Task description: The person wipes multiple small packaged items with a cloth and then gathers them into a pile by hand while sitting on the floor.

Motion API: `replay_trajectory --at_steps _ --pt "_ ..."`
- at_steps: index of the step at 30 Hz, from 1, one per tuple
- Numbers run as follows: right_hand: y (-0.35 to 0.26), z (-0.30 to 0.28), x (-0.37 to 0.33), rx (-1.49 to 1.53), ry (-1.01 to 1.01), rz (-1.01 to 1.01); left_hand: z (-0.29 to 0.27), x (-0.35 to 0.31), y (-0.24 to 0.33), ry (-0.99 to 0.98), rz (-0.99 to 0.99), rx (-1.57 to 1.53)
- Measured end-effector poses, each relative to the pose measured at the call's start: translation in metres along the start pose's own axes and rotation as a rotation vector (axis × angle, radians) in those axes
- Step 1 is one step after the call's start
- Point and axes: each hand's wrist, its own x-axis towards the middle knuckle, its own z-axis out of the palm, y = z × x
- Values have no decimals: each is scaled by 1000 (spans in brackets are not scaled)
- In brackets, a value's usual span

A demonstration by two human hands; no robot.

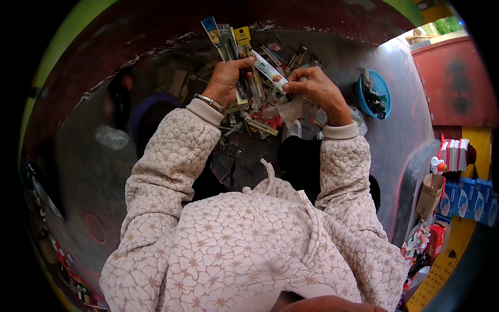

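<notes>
Quilted floral top (pixel 244 244) fills bottom of view. Left hand (pixel 223 81) gripping fanned bunch of slim carded packs (pixel 227 40), silver bracelet (pixel 210 104) on that wrist. Right hand (pixel 318 89) pinching lower end of narrow white packet (pixel 269 72), upper end at left hand. Messy heap of small packaging (pixel 257 125) just below, blue plastic basket (pixel 386 88) off right.

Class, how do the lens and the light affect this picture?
Head view: fisheye distortion bows the green stripe and leaves black corners; same view: daylight glares at the upper-right opening; same view: the purple tub sits dim, the left hand looks fairly sharp.
</notes>
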Motion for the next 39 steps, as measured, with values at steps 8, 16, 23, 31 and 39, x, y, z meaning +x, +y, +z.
replay_trajectory --at_steps 8,16,23,31,39 --pt "8 21 9 119 32 -3 -10 10 2 -14 -203 -410" --pt "-5 27 4 42 -29 3 -10 11 -8 -69 -222 -341" --pt "-2 18 4 87 -121 18 -9 5 -5 -241 -258 -267" --pt "-1 12 -1 -43 -76 -12 -3 4 -9 -94 -82 5" --pt "-19 14 12 684 256 -339 23 -25 -20 -69 -18 291"
